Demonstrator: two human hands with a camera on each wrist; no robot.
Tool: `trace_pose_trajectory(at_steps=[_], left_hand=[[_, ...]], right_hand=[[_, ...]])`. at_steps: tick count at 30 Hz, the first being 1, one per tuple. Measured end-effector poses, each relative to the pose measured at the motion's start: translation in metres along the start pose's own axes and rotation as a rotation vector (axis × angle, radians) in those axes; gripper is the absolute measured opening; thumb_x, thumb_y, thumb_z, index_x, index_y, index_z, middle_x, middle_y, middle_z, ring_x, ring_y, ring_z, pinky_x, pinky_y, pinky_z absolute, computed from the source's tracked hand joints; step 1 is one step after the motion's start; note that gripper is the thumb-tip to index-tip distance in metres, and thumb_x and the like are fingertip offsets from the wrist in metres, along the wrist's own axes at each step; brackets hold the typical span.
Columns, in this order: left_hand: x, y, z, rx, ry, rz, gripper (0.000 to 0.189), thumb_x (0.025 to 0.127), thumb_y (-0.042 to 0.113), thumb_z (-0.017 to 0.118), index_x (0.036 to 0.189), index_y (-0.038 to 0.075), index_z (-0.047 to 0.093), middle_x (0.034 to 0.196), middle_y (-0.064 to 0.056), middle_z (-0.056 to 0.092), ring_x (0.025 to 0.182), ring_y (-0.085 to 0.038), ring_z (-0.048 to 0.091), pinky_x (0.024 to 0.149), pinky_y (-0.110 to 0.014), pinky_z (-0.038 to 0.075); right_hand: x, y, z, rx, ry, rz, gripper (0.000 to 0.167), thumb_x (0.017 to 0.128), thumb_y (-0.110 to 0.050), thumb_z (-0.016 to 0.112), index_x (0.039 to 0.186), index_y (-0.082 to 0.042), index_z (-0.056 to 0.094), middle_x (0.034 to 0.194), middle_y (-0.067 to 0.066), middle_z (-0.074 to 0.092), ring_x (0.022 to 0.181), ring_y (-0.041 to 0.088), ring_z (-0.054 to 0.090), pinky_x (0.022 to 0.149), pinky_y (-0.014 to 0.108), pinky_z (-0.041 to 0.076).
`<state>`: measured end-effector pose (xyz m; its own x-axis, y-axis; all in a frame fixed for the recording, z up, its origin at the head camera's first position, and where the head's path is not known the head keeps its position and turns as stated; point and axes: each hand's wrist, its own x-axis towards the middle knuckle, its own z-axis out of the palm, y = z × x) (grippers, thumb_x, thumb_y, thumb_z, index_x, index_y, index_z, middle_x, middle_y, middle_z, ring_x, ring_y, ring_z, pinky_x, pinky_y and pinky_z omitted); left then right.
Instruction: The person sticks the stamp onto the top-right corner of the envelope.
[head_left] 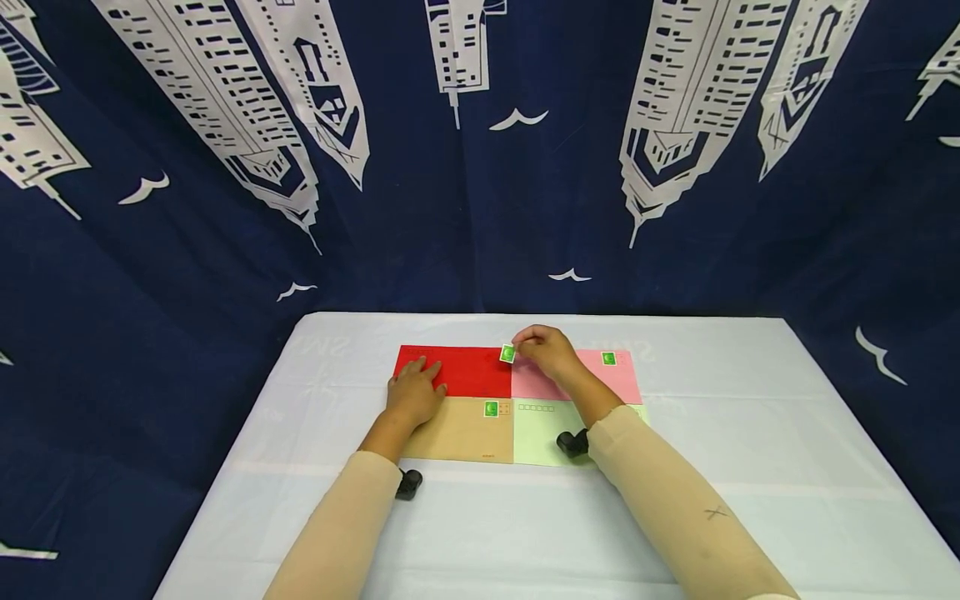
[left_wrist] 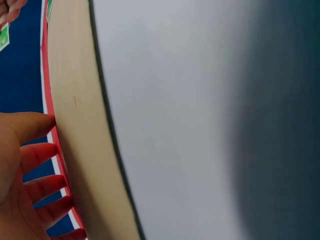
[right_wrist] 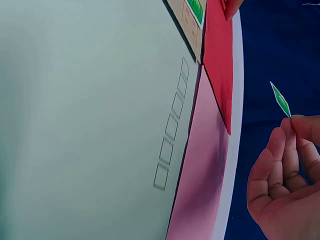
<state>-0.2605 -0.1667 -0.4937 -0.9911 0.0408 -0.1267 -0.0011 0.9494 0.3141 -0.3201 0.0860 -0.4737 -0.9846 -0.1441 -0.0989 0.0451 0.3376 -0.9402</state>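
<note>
Between the thumb and fingertips of my right hand [head_left: 546, 350] is a green stamp [head_left: 507, 354] with a white border, held by its edge. In the head view it overlaps the top right corner of the red envelope [head_left: 472, 372]; the right wrist view shows the stamp [right_wrist: 281, 100] raised above the table. My left hand [head_left: 414, 394] rests with spread fingers on the red envelope's left part. Its fingertips [left_wrist: 45, 185] touch the red paper in the left wrist view. Below lies a tan envelope [head_left: 457, 437] with a green stamp [head_left: 491, 409] near its top right corner.
A pink envelope [head_left: 626, 383] with a green stamp [head_left: 608, 358] lies right of the red one. The light green envelope [head_left: 536, 437], with a row of printed boxes, is partly hidden under my right forearm. All lie on a white-covered table [head_left: 337, 350] before a dark blue patterned curtain [head_left: 465, 217].
</note>
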Motion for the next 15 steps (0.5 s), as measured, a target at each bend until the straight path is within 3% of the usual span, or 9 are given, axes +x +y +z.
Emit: trace_pose_trajectory(at_steps=[5, 15], left_hand=[[0.0, 0.0, 0.0, 0.006, -0.008, 0.001, 0.057, 0.102, 0.035, 0.055, 0.154, 0.015, 0.044, 0.164, -0.015, 0.033, 0.153, -0.039, 0.027, 0.12, -0.065, 0.026], [0.0, 0.0, -0.001, 0.008, -0.014, 0.003, 0.057, 0.102, 0.035, 0.055, 0.154, 0.015, 0.044, 0.164, -0.015, 0.033, 0.154, -0.038, 0.027, 0.12, -0.066, 0.026]], right_hand=[[0.001, -0.002, 0.006, -0.004, -0.005, -0.005, 0.018, 0.093, -0.003, 0.059, 0.108, 0.0, 0.069, 0.104, 0.022, 0.07, 0.1, 0.037, 0.064, 0.083, 0.034, 0.052], [0.008, 0.001, 0.014, -0.009, -0.011, 0.0, 0.016, 0.094, -0.005, 0.059, 0.105, -0.002, 0.07, 0.091, 0.009, 0.068, 0.086, 0.023, 0.057, 0.072, 0.023, 0.046]])
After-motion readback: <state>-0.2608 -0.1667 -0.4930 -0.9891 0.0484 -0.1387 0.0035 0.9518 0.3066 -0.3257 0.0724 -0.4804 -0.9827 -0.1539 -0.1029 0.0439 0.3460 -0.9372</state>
